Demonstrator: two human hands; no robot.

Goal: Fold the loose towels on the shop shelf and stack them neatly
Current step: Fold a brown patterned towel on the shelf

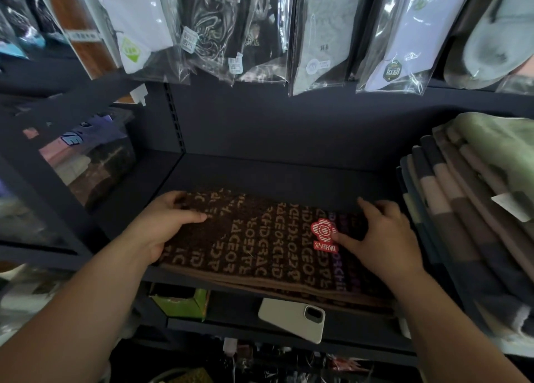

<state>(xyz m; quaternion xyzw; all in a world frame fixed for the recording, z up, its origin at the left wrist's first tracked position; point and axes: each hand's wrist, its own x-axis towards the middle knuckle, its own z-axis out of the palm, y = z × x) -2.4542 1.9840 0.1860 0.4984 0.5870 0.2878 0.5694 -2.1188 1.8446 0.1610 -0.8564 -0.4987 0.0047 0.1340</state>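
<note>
Brown towel (260, 249): left hand (161, 226) seemingly grips its end, right hand (384, 238) presses flat atop.

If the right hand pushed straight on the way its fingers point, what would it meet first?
The right hand lies on the brown towel; its fingers point toward the back left. Beyond its far edge only bare shelf shows, then probably the back panel.

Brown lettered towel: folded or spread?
Folded: brown towel shows stacked layers along its front edge; left hand grips its end, right hand presses on top.
</note>
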